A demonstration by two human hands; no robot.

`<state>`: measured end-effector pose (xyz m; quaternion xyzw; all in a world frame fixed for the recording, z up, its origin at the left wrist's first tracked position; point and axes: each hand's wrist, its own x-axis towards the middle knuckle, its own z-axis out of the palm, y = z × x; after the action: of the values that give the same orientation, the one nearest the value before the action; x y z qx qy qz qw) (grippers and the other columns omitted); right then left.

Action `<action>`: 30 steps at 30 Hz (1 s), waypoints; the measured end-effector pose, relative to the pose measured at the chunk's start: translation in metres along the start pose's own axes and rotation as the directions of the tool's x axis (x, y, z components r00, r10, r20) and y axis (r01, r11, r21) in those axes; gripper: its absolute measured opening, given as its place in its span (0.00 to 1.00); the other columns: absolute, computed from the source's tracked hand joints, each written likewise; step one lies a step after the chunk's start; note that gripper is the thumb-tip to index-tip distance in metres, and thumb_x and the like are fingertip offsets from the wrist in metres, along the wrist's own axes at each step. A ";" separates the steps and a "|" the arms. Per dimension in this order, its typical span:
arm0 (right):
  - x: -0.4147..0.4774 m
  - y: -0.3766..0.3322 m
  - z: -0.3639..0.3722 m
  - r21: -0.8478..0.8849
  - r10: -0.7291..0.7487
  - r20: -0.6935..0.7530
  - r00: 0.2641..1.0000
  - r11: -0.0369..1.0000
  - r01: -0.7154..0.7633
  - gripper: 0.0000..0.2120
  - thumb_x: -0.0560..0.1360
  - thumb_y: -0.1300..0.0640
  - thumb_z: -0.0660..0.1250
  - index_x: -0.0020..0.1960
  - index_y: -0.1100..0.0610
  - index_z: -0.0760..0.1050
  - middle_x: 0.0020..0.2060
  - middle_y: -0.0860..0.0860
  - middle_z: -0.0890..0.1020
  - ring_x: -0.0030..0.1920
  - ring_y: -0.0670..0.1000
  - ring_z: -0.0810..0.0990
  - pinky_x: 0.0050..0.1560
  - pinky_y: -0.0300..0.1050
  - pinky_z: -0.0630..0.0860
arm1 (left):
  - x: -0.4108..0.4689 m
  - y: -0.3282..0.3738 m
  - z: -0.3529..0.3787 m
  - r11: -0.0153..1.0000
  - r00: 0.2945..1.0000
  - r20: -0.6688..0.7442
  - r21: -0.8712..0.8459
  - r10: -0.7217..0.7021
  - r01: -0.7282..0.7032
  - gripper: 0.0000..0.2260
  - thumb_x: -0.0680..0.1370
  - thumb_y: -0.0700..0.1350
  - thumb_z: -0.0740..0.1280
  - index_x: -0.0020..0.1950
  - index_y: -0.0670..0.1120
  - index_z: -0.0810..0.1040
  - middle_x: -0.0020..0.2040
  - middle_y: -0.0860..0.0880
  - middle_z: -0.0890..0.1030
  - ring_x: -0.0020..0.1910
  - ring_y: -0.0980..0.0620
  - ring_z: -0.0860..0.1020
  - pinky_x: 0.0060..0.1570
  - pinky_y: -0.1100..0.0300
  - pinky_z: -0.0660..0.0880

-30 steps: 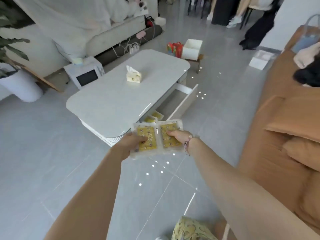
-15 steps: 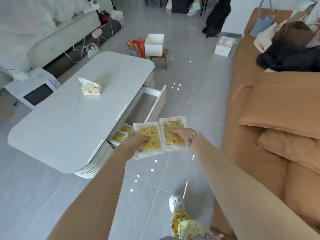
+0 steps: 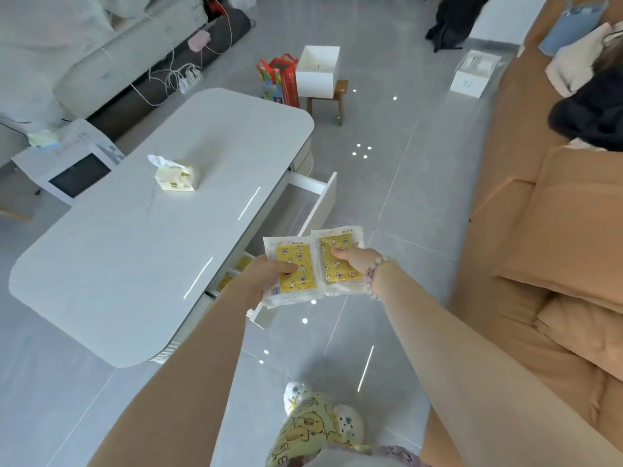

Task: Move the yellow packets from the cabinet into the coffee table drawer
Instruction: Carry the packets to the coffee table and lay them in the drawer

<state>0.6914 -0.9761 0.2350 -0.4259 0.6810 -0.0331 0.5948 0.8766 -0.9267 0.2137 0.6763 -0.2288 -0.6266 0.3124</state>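
Your left hand [image 3: 266, 276] pinches one yellow packet [image 3: 300, 253], your right hand [image 3: 355, 261] a second packet [image 3: 337, 276], flat and side by side, likely for laying into the open drawer [image 3: 324, 202] at 11 o'clock.

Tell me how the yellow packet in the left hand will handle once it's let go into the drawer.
Probably light: the left hand holds the yellow packet with a thumb on top. Its crinkled clear border suggests it is soft and would flop rather than stay flat. The shiny wrapper may slide easily.
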 end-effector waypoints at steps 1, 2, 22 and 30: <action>0.005 -0.007 -0.001 -0.001 0.001 0.002 1.000 1.000 -0.001 0.29 0.76 0.41 0.63 0.68 0.61 0.68 0.61 0.57 0.76 0.61 0.55 0.76 0.50 0.41 0.69 | 0.008 0.005 -0.001 1.000 1.000 0.001 -0.001 -0.005 0.005 0.06 0.75 0.34 0.68 0.49 0.44 0.79 0.47 0.46 0.84 0.44 0.49 0.83 0.42 0.56 0.78; 0.013 -0.014 -0.002 0.001 -0.001 -0.001 1.000 1.000 0.001 0.30 0.76 0.41 0.63 0.68 0.61 0.69 0.61 0.56 0.77 0.61 0.55 0.77 0.52 0.42 0.71 | 0.015 0.011 -0.002 1.000 1.000 0.003 -0.011 -0.009 0.009 0.07 0.75 0.34 0.68 0.49 0.44 0.79 0.46 0.46 0.84 0.42 0.50 0.83 0.40 0.57 0.78; 0.191 -0.200 -0.033 -0.041 0.104 -0.096 0.990 0.993 -0.108 0.31 0.76 0.42 0.64 0.69 0.62 0.68 0.64 0.57 0.74 0.60 0.57 0.75 0.47 0.41 0.68 | 0.230 0.151 -0.047 0.988 0.987 0.157 -0.144 -0.035 0.058 0.12 0.74 0.32 0.68 0.55 0.43 0.78 0.52 0.43 0.83 0.51 0.43 0.82 0.55 0.46 0.77; 0.245 -0.229 -0.011 -0.178 0.176 -0.045 0.983 0.967 -0.181 0.31 0.75 0.40 0.64 0.69 0.60 0.68 0.65 0.56 0.74 0.61 0.57 0.75 0.48 0.42 0.67 | 0.273 0.133 -0.062 0.936 0.983 0.032 -0.300 -0.181 0.182 0.11 0.74 0.34 0.70 0.55 0.40 0.78 0.54 0.41 0.82 0.53 0.41 0.81 0.59 0.42 0.75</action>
<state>0.8233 -1.2784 0.1733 -0.4147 0.7253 0.0768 0.5441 0.9793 -1.2026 0.1168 0.6376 -0.0679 -0.6817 0.3522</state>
